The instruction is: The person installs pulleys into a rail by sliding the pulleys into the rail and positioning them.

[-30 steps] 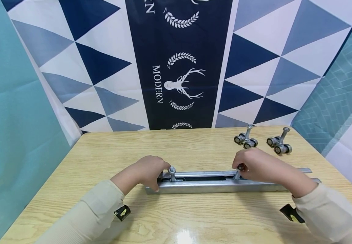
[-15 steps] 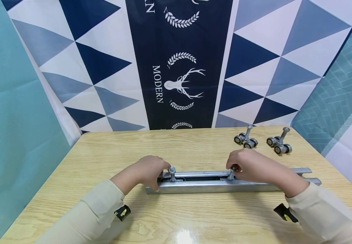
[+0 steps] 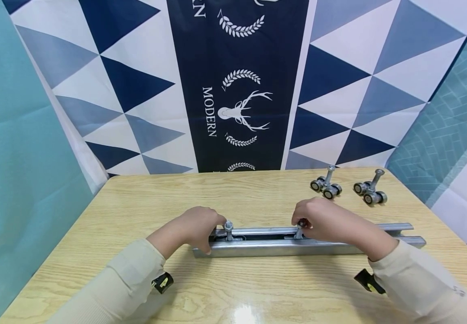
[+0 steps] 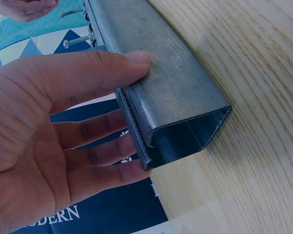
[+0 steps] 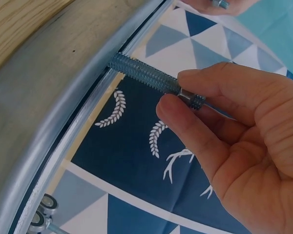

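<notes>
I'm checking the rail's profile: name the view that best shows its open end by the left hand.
The left wrist view, which looks into the open end of the rail. The head view sees that end from above, partly covered by the left hand; the right wrist view shows only another stretch of rail, not that end.

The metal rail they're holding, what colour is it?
The metal rail is silvery grey, seen best in the left wrist view.

Person's left hand grips the left end of a slotted metal rail on a wooden table, right hand pinches a bolt rising from the slot, second bolt beside the left hand, two wheeled trolleys at far right, triangle-patterned cloth behind.
</notes>
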Demonstrator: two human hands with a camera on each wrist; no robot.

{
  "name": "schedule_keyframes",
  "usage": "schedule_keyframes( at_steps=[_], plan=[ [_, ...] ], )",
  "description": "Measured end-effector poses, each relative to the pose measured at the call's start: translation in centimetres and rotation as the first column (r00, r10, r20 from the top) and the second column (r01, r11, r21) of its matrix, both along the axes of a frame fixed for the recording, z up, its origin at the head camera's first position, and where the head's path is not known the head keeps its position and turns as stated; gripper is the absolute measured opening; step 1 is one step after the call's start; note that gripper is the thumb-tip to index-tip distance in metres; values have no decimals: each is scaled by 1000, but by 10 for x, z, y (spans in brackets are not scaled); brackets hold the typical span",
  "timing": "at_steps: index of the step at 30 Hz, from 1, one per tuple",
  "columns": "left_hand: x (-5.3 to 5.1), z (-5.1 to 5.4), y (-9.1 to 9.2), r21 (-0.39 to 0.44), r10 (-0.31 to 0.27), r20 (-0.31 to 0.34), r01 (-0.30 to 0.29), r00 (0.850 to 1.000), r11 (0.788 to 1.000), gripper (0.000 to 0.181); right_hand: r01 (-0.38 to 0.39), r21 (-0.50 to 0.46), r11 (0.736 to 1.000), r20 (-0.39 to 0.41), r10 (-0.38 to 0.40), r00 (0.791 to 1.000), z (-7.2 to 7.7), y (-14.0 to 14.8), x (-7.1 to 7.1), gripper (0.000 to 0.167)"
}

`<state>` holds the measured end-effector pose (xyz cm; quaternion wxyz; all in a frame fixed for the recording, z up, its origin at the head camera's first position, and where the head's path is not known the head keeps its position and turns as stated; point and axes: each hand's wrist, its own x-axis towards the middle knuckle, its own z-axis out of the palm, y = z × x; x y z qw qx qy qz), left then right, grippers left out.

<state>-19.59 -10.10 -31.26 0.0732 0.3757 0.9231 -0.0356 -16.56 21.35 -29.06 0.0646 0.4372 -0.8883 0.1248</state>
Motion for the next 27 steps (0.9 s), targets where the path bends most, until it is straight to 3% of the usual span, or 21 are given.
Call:
schedule_keyframes(
  at_steps=[27],
  plan=[
    [1, 0, -1, 14, -15, -5, 15, 1000, 1000, 62, -49, 2, 999, -6, 49, 999, -1, -22, -4, 24]
  ],
)
